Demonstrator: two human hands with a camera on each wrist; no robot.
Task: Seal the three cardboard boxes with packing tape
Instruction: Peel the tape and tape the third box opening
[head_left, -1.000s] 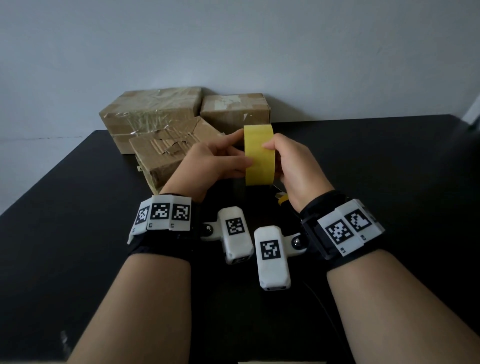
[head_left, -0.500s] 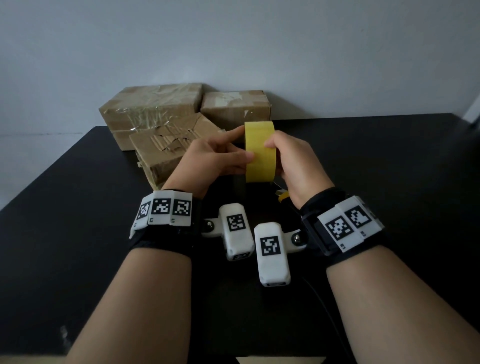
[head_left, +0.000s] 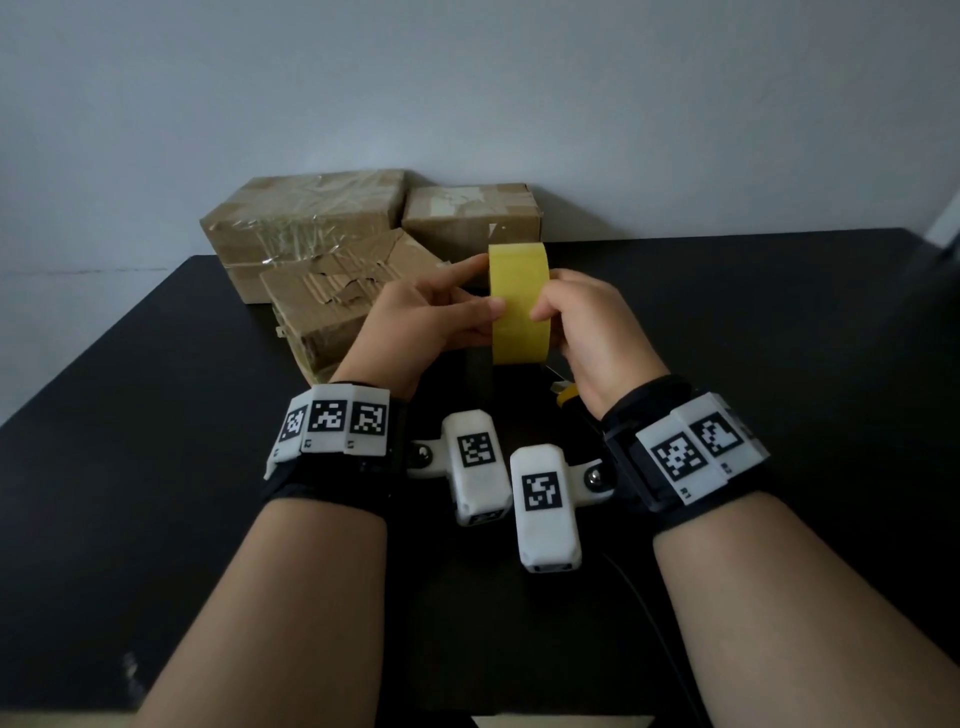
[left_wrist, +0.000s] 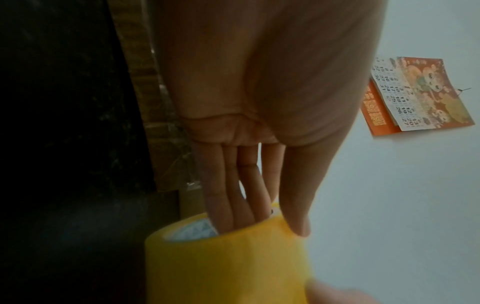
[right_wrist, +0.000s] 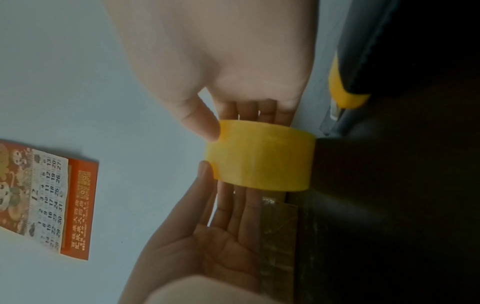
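Observation:
A yellow roll of packing tape (head_left: 519, 304) is held upright above the black table (head_left: 779, 364) between both hands. My left hand (head_left: 441, 317) grips it from the left, fingers inside the core and thumb on the outer face (left_wrist: 296, 224). My right hand (head_left: 582, 317) grips it from the right, thumb on the outer face (right_wrist: 205, 127). Three cardboard boxes stand behind: a big taped one (head_left: 306, 223) at back left, a smaller one (head_left: 472, 218) at back centre, and a torn-topped one (head_left: 332, 306) in front, partly hidden by my left hand.
A yellow-handled cutter (head_left: 566, 397) lies on the table under my right hand, also seen in the right wrist view (right_wrist: 342, 90). A calendar (left_wrist: 415, 94) hangs on the pale wall. The table's right half holds nothing visible.
The roll and both hands have stayed almost where they were; the thumbs have shifted slightly on the roll's outer face.

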